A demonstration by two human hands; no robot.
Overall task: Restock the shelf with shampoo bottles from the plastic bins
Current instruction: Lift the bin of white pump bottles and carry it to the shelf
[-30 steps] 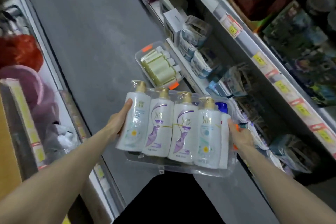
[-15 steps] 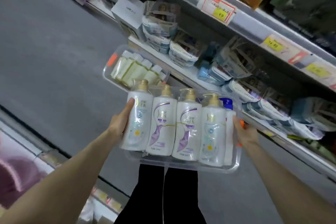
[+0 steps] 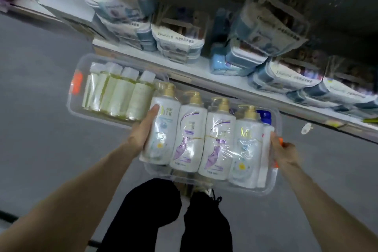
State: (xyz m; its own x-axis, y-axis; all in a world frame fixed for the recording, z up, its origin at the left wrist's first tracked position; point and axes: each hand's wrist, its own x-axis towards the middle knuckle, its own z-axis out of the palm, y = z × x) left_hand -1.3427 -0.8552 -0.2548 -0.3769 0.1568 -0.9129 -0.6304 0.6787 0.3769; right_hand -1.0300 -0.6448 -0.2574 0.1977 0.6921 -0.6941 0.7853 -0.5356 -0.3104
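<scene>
Right, starting at the left, we are looking at the floor bin (image 3: pixel 71 104), sitting on the grey floor (image 3: pixel 41 139) just in front of the shelf (image 3: pixel 235 86). We are counting at least four green bottles (image 3: pixel 120 96) lying side by side in it; a fifth may be hiding at the left edge, we cannot tell.

Moving along, the left hand (image 3: pixel 143 135) is gripping the left end of the carried bin (image 3: pixel 266 190), thumb lying up the leftmost bottle. In that bin we are counting four gold-pump bottles (image 3: pixel 190 135) lying flat in a row, pumps pointing toward the shelf. One blue-capped bottle (image 3: pixel 266 149) is squeezed in at the right end, which makes five in all.

The right hand (image 3: pixel 285 152) is clutching the bin's right end by its orange latch. So the shampoo is riding in the air between our hands, overlapping the floor bin's near-right corner and short of the shelf, which is carrying stacked packs (image 3: pixel 180 43).

We are judging this as bringing the bin in to set it down. That is calling for both ends level so nothing is rolling. We should be lowering it beside the floor bin, not onto it.
</scene>
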